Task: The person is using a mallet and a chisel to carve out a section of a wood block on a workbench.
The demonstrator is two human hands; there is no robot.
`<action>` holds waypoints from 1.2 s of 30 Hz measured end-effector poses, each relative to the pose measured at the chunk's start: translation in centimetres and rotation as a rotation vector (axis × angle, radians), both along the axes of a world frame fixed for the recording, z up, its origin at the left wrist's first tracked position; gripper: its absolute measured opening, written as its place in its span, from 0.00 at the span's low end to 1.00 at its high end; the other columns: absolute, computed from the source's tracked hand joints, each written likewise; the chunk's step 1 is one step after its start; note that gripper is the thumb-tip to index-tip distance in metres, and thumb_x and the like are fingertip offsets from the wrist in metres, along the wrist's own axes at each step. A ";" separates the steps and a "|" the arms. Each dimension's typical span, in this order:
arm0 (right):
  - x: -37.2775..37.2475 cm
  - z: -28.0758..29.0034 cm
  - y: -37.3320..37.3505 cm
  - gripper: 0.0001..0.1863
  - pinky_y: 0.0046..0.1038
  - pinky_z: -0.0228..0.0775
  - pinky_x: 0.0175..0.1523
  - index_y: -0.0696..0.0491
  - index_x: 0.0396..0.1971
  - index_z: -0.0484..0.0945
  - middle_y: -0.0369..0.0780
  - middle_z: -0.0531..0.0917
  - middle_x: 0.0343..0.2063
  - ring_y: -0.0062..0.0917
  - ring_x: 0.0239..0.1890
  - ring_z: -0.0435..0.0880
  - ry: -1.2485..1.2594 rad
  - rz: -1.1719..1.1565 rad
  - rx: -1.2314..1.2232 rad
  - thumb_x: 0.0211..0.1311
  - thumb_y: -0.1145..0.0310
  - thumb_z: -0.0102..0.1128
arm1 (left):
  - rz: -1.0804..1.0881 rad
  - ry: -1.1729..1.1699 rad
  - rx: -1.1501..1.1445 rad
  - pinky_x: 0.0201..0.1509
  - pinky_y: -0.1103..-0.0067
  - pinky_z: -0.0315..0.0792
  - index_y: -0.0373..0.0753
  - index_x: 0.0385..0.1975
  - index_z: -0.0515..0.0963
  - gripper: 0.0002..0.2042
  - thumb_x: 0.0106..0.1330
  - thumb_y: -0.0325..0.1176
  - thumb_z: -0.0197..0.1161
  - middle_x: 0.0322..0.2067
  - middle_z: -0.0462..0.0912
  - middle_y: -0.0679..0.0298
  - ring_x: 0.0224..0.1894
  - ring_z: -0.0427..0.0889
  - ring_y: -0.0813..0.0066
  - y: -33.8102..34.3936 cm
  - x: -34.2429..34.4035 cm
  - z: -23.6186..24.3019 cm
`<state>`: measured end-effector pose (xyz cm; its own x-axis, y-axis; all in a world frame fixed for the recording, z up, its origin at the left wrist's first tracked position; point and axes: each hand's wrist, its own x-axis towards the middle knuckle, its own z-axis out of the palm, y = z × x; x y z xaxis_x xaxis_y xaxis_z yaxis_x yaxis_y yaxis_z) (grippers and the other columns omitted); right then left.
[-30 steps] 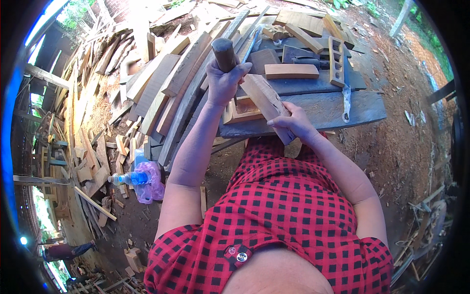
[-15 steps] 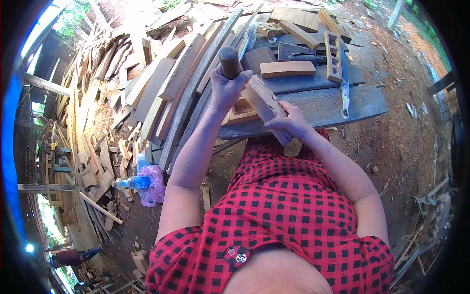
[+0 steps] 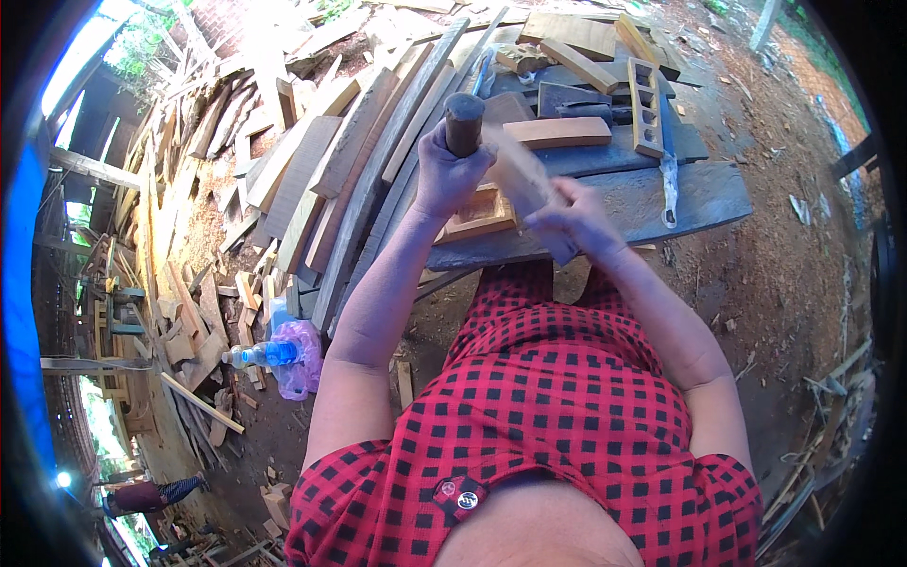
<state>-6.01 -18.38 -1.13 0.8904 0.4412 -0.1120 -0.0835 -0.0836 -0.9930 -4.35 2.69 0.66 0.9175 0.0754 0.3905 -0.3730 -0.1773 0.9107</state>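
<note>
My left hand point(image 3: 448, 178) is wrapped round the thick, dark round handle of a chisel point(image 3: 463, 128); its blade end is hidden. Below that hand lies a pale wooden piece with a cut-out recess point(image 3: 480, 225), on the near part of the bench. In my right hand point(image 3: 578, 225) is a rectangular wood block point(image 3: 521, 172), smeared by motion. The block slants away from me, its far end close beside the chisel handle. My right fingers close round its near end, above the bench's front edge.
The bench of thick grey planks point(image 3: 685, 203) holds a loose wooden bar point(image 3: 557, 132) and a bar with several square holes point(image 3: 646, 118). Long boards point(image 3: 354, 132) lean at the left. A pink plastic bag point(image 3: 300, 359) and bottle point(image 3: 265, 354) lie on the ground.
The view has shifted slightly. My left hand and the chisel sit a little lower and to the right in view. The wood block and my right hand have swung and are now blurred.
</note>
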 end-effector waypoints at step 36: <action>-0.6 10.3 -7.5 0.48 0.26 0.66 0.57 0.65 0.57 0.70 0.46 0.79 0.45 0.29 0.48 0.79 -0.460 -0.210 0.031 0.30 0.58 0.73 | -0.039 0.065 0.090 0.22 0.86 0.66 0.38 0.19 0.74 0.06 0.52 0.25 0.66 0.15 0.74 0.71 0.17 0.72 0.87 -0.6 0.2 2.3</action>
<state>-6.66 -25.88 9.19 0.9144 0.2443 0.3229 0.3512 -0.0816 -0.9327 -4.17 2.07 2.95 0.9426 0.0067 0.3340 -0.3221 -0.2465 0.9140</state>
